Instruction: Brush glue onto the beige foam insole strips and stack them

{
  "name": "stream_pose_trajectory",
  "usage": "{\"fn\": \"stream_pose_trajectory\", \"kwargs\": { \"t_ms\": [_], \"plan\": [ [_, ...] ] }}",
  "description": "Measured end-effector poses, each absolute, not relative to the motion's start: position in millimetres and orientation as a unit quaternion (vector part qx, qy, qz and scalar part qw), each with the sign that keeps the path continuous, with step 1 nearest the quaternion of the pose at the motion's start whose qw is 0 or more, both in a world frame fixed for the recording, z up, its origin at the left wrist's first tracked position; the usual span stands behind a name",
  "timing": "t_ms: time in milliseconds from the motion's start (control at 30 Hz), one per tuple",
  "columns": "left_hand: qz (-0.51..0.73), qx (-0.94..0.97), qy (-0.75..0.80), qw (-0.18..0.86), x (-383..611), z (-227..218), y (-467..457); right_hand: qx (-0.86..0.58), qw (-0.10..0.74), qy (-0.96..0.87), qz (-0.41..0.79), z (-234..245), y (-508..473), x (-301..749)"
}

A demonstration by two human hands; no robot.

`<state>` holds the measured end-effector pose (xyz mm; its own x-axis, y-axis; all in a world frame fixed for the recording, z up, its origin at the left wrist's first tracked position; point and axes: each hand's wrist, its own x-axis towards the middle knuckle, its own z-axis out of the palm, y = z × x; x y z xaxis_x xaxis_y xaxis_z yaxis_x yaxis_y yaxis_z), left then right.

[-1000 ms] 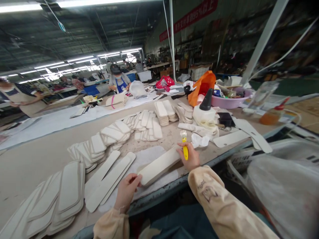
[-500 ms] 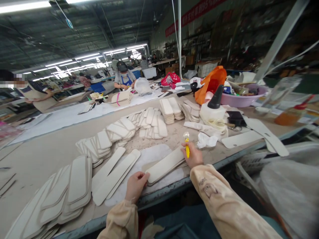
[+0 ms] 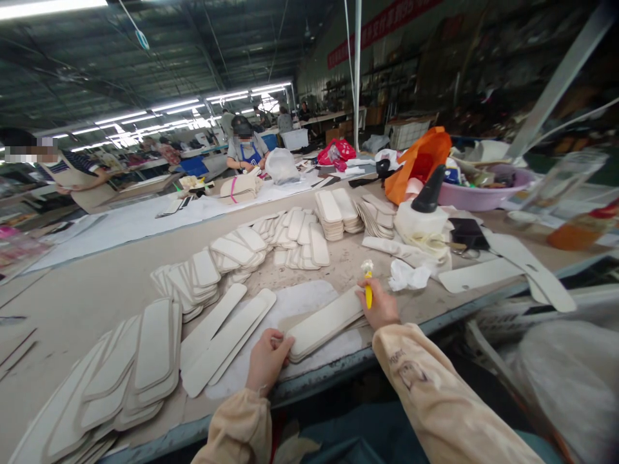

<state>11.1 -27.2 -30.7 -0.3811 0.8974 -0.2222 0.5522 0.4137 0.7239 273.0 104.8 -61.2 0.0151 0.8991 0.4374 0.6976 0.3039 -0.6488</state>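
Note:
My left hand [image 3: 269,361] is closed at the near left end of a long cream strip [image 3: 324,325] with rounded ends, thumb and fingers pinching its edge. The strip lies slantwise over others on a white sheet [image 3: 309,298]. In the fingers of my right hand [image 3: 382,306] is a small yellow-handled brush [image 3: 369,293], its whitish, clumped head pointing up. That hand's fingertips also touch the far right end of the strip. Left of my left hand lie more long strips [image 3: 232,341], and beyond them a fanned pile of cream pieces [image 3: 155,348].
Further piles of cream pieces [image 3: 302,235] curve across the table. To the right are a white bottle with a black top [image 3: 420,216], crumpled tissue [image 3: 409,275], a purple basin [image 3: 476,194] and long cut pieces [image 3: 483,274]. A co-worker [image 3: 246,148] sits across the table.
The whole view has shifted slightly, so things appear a little further right. Both hands keep their places at the strip's two ends, and the brush stays upright in my right hand.

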Motion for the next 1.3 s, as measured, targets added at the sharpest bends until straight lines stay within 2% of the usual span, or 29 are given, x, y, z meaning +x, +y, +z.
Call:
{"fn": "stream_pose_trajectory", "kwargs": {
  "t_ms": [633,967,1100,1200,1300],
  "plan": [
    [0.249,0.492,0.781,0.294,11.2,-30.0,-28.6,-0.605,0.364,-0.697,0.121,-73.3,111.1,274.9],
    [0.246,0.493,0.782,0.290,11.2,-29.5,-28.3,-0.618,0.329,-0.699,0.147,-64.4,111.7,273.2],
    [0.222,0.502,0.786,0.283,10.2,-25.6,-27.1,-0.557,0.362,-0.739,0.116,-54.7,102.9,269.7],
    [0.207,0.499,0.790,0.289,8.0,-26.0,-24.7,-0.429,0.391,-0.806,0.120,-49.1,84.9,256.4],
    [0.196,0.494,0.794,0.295,7.0,-26.6,-23.5,-0.304,0.378,-0.860,0.160,-48.9,63.0,239.2]
  ]
}}
